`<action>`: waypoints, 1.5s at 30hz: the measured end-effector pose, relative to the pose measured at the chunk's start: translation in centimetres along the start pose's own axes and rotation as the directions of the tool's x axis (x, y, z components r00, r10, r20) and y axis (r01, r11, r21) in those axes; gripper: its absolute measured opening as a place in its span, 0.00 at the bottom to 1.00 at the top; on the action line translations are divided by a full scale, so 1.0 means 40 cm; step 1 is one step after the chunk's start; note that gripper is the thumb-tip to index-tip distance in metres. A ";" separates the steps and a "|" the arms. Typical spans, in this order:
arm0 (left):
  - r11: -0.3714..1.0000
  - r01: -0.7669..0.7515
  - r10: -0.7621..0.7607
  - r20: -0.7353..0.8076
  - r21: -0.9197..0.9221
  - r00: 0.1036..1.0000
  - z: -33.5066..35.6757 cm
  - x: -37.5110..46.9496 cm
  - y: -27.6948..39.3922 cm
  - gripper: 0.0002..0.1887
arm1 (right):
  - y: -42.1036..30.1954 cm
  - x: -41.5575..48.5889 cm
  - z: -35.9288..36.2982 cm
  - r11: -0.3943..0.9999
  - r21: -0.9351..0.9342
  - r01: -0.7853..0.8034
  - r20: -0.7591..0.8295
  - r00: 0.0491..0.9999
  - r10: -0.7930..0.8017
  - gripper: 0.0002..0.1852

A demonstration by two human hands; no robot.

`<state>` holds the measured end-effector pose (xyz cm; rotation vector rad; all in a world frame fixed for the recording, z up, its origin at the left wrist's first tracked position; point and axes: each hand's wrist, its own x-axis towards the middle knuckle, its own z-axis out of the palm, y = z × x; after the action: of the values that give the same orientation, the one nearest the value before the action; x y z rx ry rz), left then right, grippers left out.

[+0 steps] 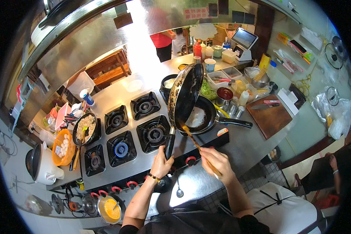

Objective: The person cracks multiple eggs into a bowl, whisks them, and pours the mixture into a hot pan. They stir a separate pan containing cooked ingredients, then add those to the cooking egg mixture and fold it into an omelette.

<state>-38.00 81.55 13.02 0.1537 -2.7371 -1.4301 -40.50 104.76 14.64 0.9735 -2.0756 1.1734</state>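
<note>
My left hand (pixel 162 162) grips the black handle of a large, scorched frying pan (pixel 190 93), which is tilted steeply on its side. My right hand (pixel 218 163) holds a wooden-handled utensil (pixel 199 146); its yellowish tip is close to the pan's lower rim. Below and behind the raised pan, a second black frying pan (pixel 207 115) sits at the right end of the stove, its handle pointing right and its inside looking wet or greasy. A blue flame burns on one gas burner (pixel 121 149), at front left of the middle.
On the left are a pan of fried rice (pixel 86 128), an orange basket of eggs (pixel 64 147) and a rice cooker (pixel 44 166). A bowl of beaten egg (pixel 111 208) sits low left. A knife (pixel 265 106) lies on a cutting board (pixel 269 120). People stand behind and at right.
</note>
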 end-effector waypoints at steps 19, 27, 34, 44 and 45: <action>0.999 -0.042 0.042 -0.028 -0.006 0.999 -0.014 -0.028 0.011 0.20 | 0.045 0.011 0.016 0.976 0.214 -0.032 -0.313 0.944 0.100 0.04; 0.876 0.140 -0.061 0.181 -0.461 0.982 -0.028 -0.032 -0.025 0.20 | 0.172 0.115 0.009 0.911 0.353 -0.210 -0.467 0.805 0.367 0.10; 0.740 0.284 -0.082 0.337 -0.610 0.938 -0.057 -0.023 -0.054 0.21 | 0.115 0.164 -0.048 0.919 0.393 -0.013 0.032 0.999 0.001 0.10; 0.691 0.321 -0.111 0.344 -0.648 0.932 -0.085 -0.009 -0.096 0.19 | 0.190 0.321 -0.112 0.674 0.712 -0.196 0.014 0.964 0.265 0.12; 0.725 0.339 -0.138 0.355 -0.600 0.925 -0.085 -0.006 -0.094 0.19 | 0.195 0.335 -0.101 0.602 0.764 -0.233 0.029 0.944 0.329 0.12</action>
<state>-37.21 76.68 11.88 0.2969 -2.2534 -2.5799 -54.09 106.84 22.87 0.8819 -1.6501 2.3379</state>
